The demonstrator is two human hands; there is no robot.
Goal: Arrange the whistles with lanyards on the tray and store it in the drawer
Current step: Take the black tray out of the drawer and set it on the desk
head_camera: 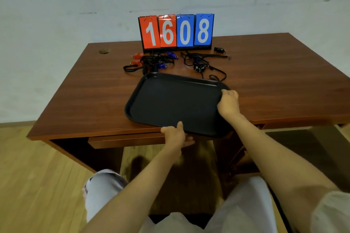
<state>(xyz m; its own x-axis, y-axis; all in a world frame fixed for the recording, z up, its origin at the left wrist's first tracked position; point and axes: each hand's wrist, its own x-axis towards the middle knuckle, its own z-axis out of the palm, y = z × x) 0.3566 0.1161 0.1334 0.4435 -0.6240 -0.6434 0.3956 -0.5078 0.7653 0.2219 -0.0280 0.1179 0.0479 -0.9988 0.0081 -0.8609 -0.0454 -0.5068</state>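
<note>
Tray [170, 104] — in left grip [175, 135], right grip [228, 104].

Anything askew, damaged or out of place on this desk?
The tray sits skewed, its near edge overhanging the desk front, gripped by the left hand and right hand. The lanyards lie tangled in two heaps behind it. No damage visible.

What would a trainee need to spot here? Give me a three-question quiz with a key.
1. True or false: the tray is already loaded.
2. The left hand grips the tray's: A near edge, B far edge, C left edge.
3. Fill in: the scoreboard reads ____.
Key: 1 false, the whistles lie on the desk behind it; 2 A; 3 1608.
</note>
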